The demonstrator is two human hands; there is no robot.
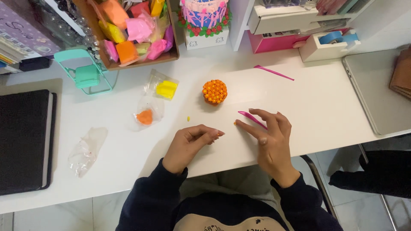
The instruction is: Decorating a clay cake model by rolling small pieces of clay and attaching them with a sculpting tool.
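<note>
Two bare hands worked low over the white worktop [325, 102]. The left hand [188, 143] lay curled, its grip pinched on a tiny orange clay bit [219, 134] at the fingertips. The right hand [269, 137] held a thin pink modelling tool [250, 117] under its fingers, the forefinger stretched to a second orange speck [235, 123] on the worktop, touching or just short of it; I could not tell which.

Just beyond the hands stood the orange clay ball [214, 92], studded all over with small beads, well apart from both hands. It looked light and soft, likely to dent or shed beads if squeezed, so the safest hold seemed low at its base with gentle fingers. The specks looked tacky and easily squashed.

Nearby lay a bag of yellow clay [166, 89], a bag of orange clay [146, 116], and another pink stick [274, 72].
</note>
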